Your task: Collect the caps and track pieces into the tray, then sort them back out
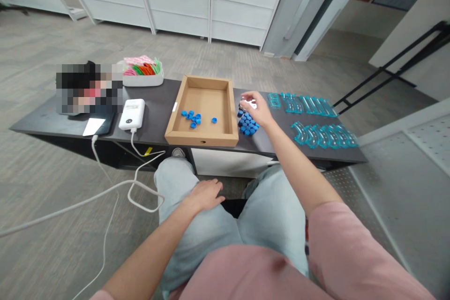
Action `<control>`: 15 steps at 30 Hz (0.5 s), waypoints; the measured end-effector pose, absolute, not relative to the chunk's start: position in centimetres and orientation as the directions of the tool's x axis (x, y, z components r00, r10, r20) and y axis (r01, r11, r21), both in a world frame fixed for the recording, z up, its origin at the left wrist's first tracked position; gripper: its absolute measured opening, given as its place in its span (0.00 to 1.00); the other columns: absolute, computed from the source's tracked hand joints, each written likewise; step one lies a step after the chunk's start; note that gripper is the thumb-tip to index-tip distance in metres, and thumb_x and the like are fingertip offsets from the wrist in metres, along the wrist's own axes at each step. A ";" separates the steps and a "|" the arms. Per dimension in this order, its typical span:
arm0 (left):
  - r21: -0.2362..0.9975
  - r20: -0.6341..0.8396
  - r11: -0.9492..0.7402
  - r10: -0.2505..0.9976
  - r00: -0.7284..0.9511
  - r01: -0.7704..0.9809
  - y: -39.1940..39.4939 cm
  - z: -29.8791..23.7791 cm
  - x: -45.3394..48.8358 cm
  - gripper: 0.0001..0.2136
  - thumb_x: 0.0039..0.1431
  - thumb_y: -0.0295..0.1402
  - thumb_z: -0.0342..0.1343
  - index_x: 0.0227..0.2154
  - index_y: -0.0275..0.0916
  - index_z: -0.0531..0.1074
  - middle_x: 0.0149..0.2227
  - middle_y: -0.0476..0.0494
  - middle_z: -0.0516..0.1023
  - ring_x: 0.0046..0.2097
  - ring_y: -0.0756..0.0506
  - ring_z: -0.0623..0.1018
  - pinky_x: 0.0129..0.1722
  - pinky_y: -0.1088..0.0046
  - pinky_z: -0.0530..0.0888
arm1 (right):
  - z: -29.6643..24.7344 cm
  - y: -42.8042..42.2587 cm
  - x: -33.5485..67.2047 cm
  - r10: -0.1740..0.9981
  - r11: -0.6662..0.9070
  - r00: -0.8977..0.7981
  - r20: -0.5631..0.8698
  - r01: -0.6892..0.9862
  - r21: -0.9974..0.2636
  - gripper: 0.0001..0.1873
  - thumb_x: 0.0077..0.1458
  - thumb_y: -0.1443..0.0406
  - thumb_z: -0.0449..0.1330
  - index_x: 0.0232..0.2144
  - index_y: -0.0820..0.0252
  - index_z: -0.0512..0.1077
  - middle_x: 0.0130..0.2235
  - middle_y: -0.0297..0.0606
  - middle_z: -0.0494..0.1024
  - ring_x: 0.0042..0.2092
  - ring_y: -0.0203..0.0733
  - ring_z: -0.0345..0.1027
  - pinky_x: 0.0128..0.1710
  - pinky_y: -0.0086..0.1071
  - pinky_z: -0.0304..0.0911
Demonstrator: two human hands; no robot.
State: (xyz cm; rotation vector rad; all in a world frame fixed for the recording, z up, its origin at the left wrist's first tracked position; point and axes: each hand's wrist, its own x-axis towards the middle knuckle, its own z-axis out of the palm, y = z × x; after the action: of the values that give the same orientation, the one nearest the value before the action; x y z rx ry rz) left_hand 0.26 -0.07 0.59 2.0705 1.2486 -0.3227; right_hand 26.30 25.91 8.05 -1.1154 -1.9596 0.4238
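My right hand reaches over a pile of small blue caps on the dark table, just right of a cardboard tray. Its fingers are pinched around something small and white that I cannot make out. Several blue caps lie inside the tray. My left hand rests flat on my left thigh, fingers spread, holding nothing.
Two rows of clear teal plastic pieces lie at the table's right end. A white power bank with a cable, a phone and a white tub of coloured items sit to the left. A blurred patch covers the far left.
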 end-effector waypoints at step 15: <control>0.404 -0.546 -0.322 0.666 0.508 0.856 0.0 1.0 0.4 0.13 0.75 0.42 0.59 0.56 0.49 0.80 0.63 0.33 0.85 0.62 0.30 0.86 0.63 0.55 0.79 | 1.4 20.6 30.5 0.895 0.437 -0.341 0.286 0.796 -0.418 0.43 0.55 0.40 0.80 0.67 0.48 0.79 0.71 0.52 0.74 0.72 0.73 0.65 0.76 0.69 0.61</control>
State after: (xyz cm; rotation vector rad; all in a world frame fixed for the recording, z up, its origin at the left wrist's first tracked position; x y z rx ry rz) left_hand 0.40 -0.04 0.99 2.0876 1.2389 -0.3690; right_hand 30.55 20.60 1.43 -1.4233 -2.2216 0.2801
